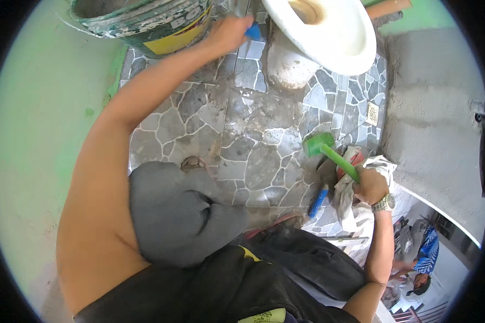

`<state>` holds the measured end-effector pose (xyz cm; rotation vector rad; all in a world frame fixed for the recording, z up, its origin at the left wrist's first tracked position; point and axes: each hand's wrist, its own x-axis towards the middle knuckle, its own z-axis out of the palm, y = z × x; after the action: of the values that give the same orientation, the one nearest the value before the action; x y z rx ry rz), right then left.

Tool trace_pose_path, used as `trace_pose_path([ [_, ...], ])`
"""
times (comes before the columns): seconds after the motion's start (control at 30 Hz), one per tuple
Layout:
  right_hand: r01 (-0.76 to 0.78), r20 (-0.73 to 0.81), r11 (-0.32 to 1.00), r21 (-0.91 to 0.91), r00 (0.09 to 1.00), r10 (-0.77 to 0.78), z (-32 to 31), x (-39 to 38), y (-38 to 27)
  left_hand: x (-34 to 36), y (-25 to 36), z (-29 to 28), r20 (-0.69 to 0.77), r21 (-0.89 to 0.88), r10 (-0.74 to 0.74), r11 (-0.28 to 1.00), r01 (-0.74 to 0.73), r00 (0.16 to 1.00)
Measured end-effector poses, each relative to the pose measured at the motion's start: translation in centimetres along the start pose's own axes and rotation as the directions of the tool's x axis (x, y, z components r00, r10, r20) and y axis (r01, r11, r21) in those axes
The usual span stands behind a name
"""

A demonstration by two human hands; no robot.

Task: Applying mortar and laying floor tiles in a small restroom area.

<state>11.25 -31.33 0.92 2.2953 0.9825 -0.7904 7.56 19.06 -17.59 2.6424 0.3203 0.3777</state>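
My right hand, with a watch at the wrist, is closed round the handle of a green mallet. The mallet's head hangs over the stone-pattern floor tiles. Stretched forward, my left hand grips a blue-handled tool beside the toilet's base. Most of that tool is hidden by my fingers, so its kind cannot be told. Just right of it stands a white toilet bowl, its rough pedestal meeting the tiles, with brownish stains inside the bowl.
A cement-smeared green bucket stands at the far left by the green wall. Near my right hand lie a crumpled sack and a tool with a blue handle. A floor drain sits at right. Another person is at lower right.
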Motion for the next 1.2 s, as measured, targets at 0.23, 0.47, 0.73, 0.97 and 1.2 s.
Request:
trace_pose_path([
  [0.23, -0.017, 0.029, 0.999, -0.042, 0.999, 0.018, -0.8, 0.6, -0.3, 12.7, -4.9, 6.8, -0.009, 0.214, -0.119, 0.970, 0.118, 0.993],
  [0.47, -0.004, 0.001, 1.000, 0.028, 1.000, 0.004, -1.3, 0.6, -0.4, 2.6, -5.5, 7.8, 0.130, -0.008, 0.167, 0.986, -0.168, 0.977],
  [0.73, 0.009, -0.039, 1.000, 0.028, 0.999, -0.008, -1.4, 1.1, 0.2, -9.3, 0.2, 2.9, 0.177, -0.299, 0.122, 0.952, -0.064, 0.977],
  [0.97, 0.019, -0.041, 1.000, -0.003, 0.999, -0.019, -1.8, 1.4, -0.1, 10.0, -2.1, 5.1, 0.012, 0.077, -0.076, 0.994, 0.075, 0.997],
  [1.2, 0.020, -0.038, 0.999, 0.024, 0.999, -0.019, -1.3, 1.1, 0.3, 9.9, -4.2, 11.9, 0.060, 0.205, 0.099, 0.973, -0.109, 0.993],
])
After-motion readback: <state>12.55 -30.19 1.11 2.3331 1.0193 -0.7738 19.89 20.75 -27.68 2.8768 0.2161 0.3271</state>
